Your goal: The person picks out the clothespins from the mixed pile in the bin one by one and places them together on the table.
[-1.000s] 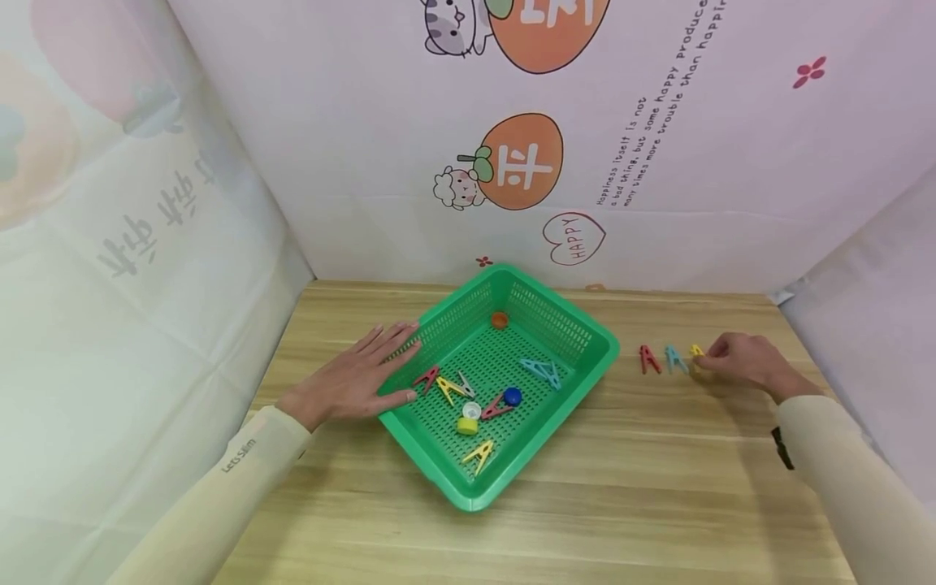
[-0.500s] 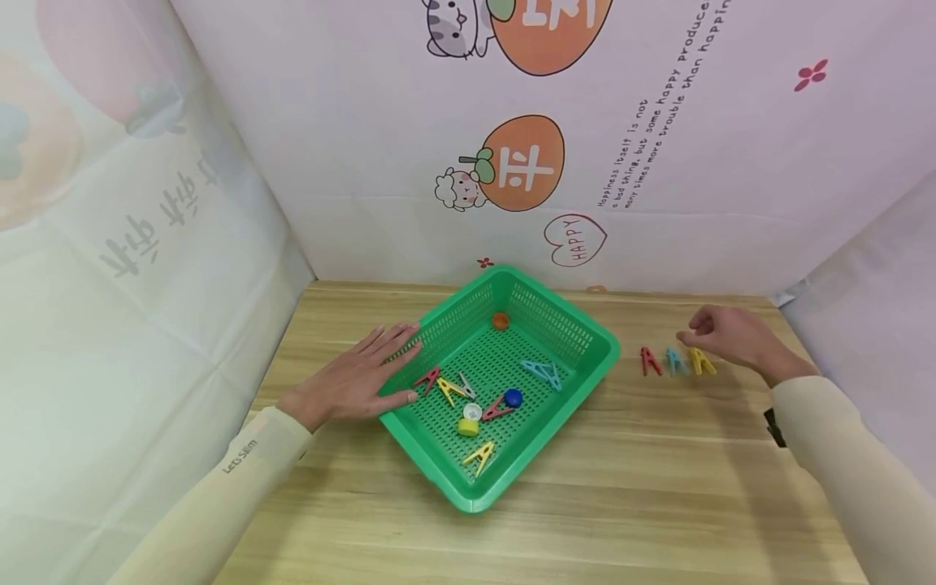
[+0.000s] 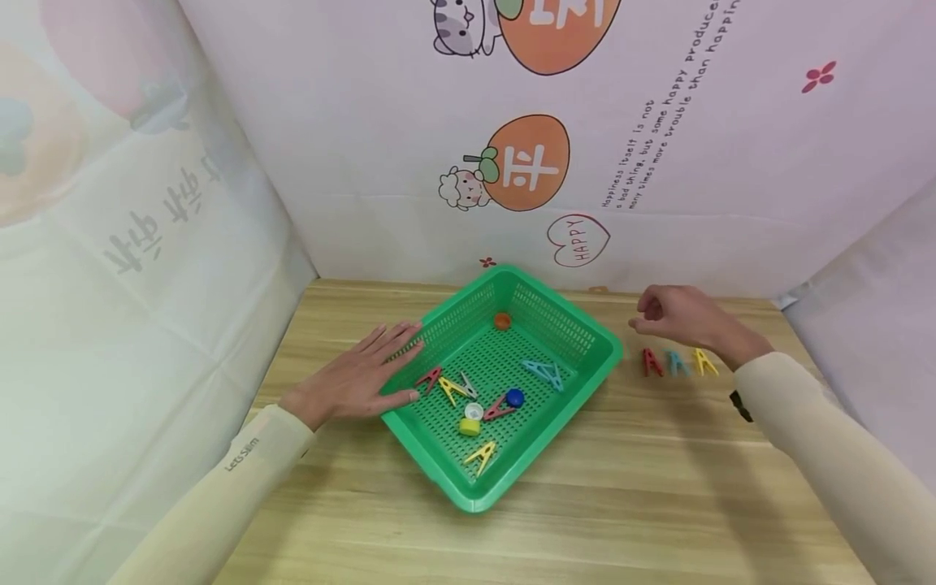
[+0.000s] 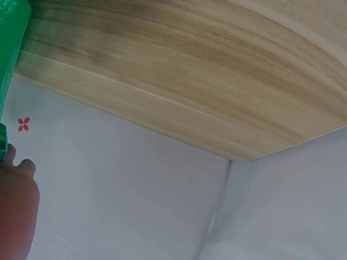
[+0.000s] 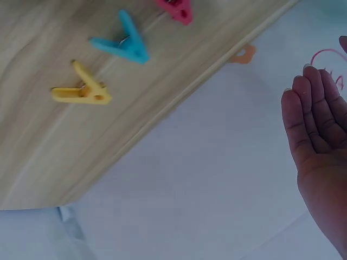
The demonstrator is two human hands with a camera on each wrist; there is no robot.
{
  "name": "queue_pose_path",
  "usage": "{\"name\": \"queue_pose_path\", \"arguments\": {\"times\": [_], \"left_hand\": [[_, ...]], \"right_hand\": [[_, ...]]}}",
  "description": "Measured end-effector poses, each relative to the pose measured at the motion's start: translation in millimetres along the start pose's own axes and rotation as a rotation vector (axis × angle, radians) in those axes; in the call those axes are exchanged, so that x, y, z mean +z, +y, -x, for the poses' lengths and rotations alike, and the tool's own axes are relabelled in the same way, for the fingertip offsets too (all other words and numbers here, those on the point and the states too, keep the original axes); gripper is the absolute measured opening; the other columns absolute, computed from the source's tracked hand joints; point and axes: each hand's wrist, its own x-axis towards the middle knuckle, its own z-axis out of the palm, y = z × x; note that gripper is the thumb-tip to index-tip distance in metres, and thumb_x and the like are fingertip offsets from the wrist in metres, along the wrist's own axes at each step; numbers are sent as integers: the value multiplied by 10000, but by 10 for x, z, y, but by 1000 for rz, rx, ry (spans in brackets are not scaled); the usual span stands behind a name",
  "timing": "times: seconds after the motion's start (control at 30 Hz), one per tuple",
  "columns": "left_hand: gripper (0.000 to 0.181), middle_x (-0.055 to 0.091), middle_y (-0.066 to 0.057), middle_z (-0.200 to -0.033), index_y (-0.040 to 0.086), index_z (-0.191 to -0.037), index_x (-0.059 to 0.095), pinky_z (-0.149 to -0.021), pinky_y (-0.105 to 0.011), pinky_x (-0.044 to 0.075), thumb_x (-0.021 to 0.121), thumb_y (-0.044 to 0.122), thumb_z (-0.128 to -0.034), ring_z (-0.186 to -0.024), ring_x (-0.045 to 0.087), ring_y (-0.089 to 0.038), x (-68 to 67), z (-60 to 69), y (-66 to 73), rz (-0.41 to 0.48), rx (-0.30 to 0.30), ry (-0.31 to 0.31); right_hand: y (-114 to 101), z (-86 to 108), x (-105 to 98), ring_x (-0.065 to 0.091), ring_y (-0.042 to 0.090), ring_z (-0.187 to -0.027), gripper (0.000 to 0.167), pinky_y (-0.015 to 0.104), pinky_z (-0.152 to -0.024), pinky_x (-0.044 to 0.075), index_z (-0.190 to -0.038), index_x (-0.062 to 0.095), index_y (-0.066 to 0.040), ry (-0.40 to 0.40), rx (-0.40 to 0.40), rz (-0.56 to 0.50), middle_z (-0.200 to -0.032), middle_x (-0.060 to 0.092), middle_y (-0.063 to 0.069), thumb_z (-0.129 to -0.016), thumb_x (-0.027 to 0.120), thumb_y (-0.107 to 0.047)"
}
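A green plastic basket (image 3: pixel 585 396) stands turned at an angle on the wooden table. My left hand (image 3: pixel 358 375) rests on its left rim with fingers straight. My right hand (image 3: pixel 683 315) is raised beyond a row of three clothespins, its fingers loosely bent and nothing between them. That row has a red clothespin (image 3: pixel 652 362), a blue clothespin (image 3: pixel 676 362) and a yellow clothespin (image 3: pixel 704 361). Inside the basket lie several more clothespins, such as a light blue clothespin (image 3: pixel 543 374), with a blue cap (image 3: pixel 515 398), a white cap (image 3: pixel 474 412), a yellow cap (image 3: pixel 470 426) and an orange cap (image 3: pixel 502 321).
The wooden table (image 3: pixel 614 487) meets a printed white sheet (image 3: pixel 409 236) at its back edge. Similar white sheeting (image 3: pixel 168 341) hangs along the left side, and more stands on the right.
My right hand has let go of the yellow clothespin, risen, and moved left toward the basket. The yellow clothespin stays at the right end of the row. My left hand has stayed put.
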Motion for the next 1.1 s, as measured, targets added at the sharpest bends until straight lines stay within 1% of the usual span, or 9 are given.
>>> {"name": "queue_pose_path", "arguments": {"times": [0.17,0.37,0.5,0.7,0.83,1.0,1.1], "left_hand": [[875,47,-97,-1855,89,-1736,258,-1411,-525,99,506,623,-1089,-1724,76,-302,-9,1,10,5,1,-5],[876,53,-101,-1855,84,-1734,263,-1410,-530,108,514,618,-1087,-1723,75,-308,-23,-3,21,4,-3,-6],[878,39,-92,-1856,91,-1737,260,-1412,-519,97,512,624,-1086,-1725,64,-303,-18,-1,17,-1,-8,-10],[880,56,-94,-1855,90,-1735,270,-1412,-520,104,509,631,-1084,-1723,79,-306,-13,-3,13,-10,-6,-5],[875,54,-89,-1855,92,-1735,269,-1413,-516,97,502,633,-1087,-1723,81,-301,-20,-6,15,-8,-6,-9],[870,61,-91,-1854,89,-1734,271,-1411,-522,106,503,625,-1089,-1721,98,-311,-24,-6,20,-7,-2,-1],[870,63,-91,-1854,87,-1733,272,-1411,-524,108,504,624,-1089,-1721,99,-309,-17,-2,17,-4,-3,3]], "right_hand": [[-187,-86,9,676,217,-909,412,448,-837,617,-1119,728,0,8,-53,7,-996,749,86,-984,799,-382],[-395,-139,-4,675,206,-893,314,429,-831,632,-1082,747,-30,25,-116,8,-974,757,69,-971,812,-317],[-527,-183,3,674,198,-879,276,423,-821,634,-1072,756,-28,25,-168,18,-964,759,67,-958,796,-276],[-712,-251,48,664,177,-863,252,417,-820,633,-1063,754,-40,-3,-238,29,-951,750,48,-951,813,-257],[-812,-295,100,614,160,-837,226,382,-788,586,-1036,742,-42,-32,-295,48,-912,710,32,-946,834,-228],[-931,-359,147,561,139,-801,183,353,-751,537,-990,738,-31,-74,-391,80,-861,673,26,-925,826,-178],[-995,-397,163,561,118,-749,190,340,-724,549,-991,753,-14,-83,-439,107,-835,686,32,-911,825,-170]]}}
